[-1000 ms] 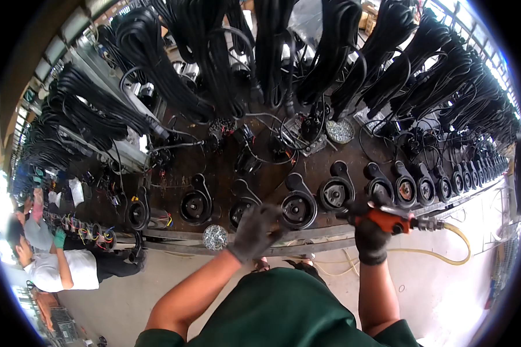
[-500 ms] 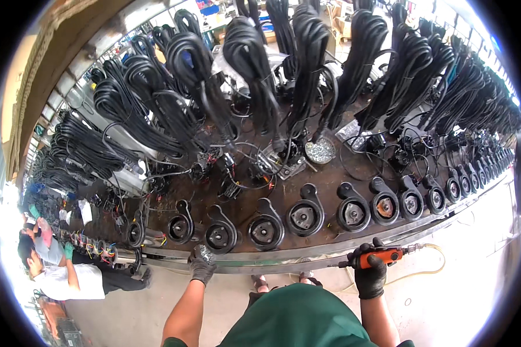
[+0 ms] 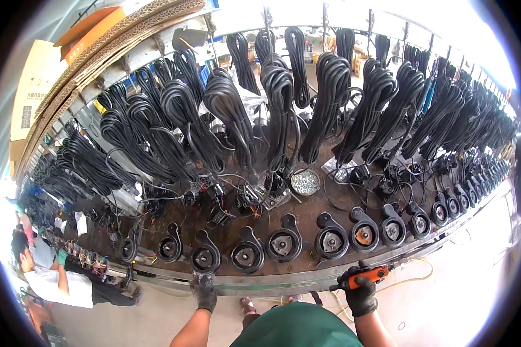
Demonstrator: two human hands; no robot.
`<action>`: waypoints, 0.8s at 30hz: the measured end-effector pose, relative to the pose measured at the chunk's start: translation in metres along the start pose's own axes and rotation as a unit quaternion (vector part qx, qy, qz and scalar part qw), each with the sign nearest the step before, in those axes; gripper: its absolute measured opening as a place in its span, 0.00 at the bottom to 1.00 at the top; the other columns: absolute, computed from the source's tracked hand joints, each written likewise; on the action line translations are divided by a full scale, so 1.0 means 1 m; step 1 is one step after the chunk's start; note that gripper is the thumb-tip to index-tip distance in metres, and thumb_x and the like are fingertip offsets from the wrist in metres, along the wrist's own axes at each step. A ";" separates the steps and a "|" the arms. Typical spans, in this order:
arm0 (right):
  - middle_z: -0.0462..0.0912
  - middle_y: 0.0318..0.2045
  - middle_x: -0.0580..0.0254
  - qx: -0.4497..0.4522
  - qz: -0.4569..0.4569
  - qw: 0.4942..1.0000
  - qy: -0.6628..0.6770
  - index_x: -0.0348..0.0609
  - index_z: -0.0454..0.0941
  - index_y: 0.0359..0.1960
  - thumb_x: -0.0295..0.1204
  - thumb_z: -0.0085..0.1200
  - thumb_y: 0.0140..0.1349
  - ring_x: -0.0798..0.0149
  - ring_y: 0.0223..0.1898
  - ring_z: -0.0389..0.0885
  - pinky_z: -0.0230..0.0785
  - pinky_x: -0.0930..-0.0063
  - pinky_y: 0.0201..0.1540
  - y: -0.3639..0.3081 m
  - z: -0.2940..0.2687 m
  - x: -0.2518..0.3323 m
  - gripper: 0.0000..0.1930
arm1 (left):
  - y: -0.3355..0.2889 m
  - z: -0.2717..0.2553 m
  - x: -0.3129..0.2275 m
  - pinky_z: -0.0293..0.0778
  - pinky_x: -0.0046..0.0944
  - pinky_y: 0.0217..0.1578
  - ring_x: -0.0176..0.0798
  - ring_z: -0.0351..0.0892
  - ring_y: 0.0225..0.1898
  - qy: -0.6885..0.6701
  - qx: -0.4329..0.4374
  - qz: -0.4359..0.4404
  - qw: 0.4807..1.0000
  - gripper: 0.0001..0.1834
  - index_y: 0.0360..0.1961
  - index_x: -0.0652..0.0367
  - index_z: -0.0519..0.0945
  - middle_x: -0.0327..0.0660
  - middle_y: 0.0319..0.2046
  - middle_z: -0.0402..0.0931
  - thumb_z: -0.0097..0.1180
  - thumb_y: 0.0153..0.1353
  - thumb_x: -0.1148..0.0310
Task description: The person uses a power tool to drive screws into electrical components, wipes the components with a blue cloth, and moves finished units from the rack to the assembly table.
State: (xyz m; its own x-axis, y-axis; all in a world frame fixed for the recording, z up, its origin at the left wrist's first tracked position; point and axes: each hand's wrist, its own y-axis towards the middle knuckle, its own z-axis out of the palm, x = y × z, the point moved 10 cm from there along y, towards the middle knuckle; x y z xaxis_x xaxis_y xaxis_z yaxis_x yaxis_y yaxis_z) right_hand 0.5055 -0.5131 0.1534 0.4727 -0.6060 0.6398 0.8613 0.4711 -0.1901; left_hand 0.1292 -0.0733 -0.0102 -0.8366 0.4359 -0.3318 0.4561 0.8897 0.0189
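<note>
Orange power tool [image 3: 369, 277] is in my right hand [image 3: 362, 296] at the lower right of the frame, my gloved fingers wrapped round it, its right end tilted slightly up. Largest about it is the brown workbench [image 3: 309, 205], curving across the middle of the frame. Along its front lies a row of round black housings [image 3: 248, 258], each with a rounded arm. A yellowish hose [image 3: 427, 268] loops from the tool toward the right. My gloved left hand [image 3: 205, 298], left of centre at the bottom, meets a greyish object [image 3: 202, 280] by the bench edge; it's blurred there, and I cannot tell whether those fingers grip. My tool's body is bright orange, partly hidden by my dark glove; a metal fitting [image 3: 391, 266] ends it on the right, and a slim black tip [image 3: 334, 287] points left.
</note>
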 end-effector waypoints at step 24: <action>0.85 0.39 0.52 0.029 0.044 0.999 0.007 0.42 0.79 0.49 0.26 0.65 0.47 0.48 0.40 0.85 0.79 0.54 0.45 0.022 0.019 -0.014 0.24 | -0.086 0.056 -0.167 0.63 0.60 0.61 0.60 0.65 0.62 -0.078 0.093 0.234 0.965 0.17 0.40 0.51 0.88 0.51 0.54 0.75 0.69 0.48 0.58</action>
State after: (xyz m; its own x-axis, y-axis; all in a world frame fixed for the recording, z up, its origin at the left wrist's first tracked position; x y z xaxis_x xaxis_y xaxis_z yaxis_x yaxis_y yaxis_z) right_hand 0.5146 -0.4824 0.1542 0.5482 -0.5693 0.6126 0.8049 0.5582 -0.2015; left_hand 0.2466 -0.2299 -0.0092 -0.4762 0.7462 -0.4653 0.8320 0.5536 0.0364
